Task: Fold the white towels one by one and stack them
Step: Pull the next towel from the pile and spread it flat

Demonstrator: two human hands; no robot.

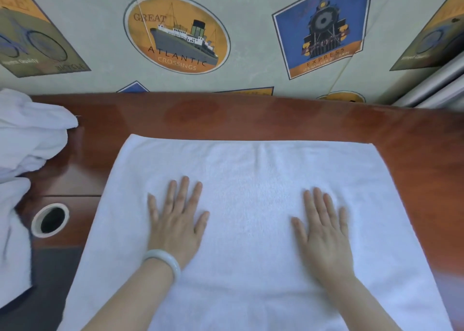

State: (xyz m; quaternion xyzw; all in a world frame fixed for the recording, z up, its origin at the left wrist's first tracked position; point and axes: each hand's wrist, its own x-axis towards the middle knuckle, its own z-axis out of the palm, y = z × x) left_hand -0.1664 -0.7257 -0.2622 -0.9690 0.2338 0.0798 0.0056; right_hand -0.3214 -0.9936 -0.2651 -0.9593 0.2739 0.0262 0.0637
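A white towel (251, 160) lies spread flat across the reddish wooden desk (226, 114), reaching from mid-desk down past the near edge. My left hand (175, 220), with a pale bangle on the wrist, rests palm down on the towel's left half, fingers straight and spread. My right hand (324, 230) lies flat on the right half in the same way. Neither hand grips the cloth. A heap of crumpled white towels (27, 140) sits at the desk's left end.
A round cable hole (50, 220) with a pale rim is in the desk left of the towel. The wall behind carries ship and train posters. Metal rails (437, 82) stand at the far right corner.
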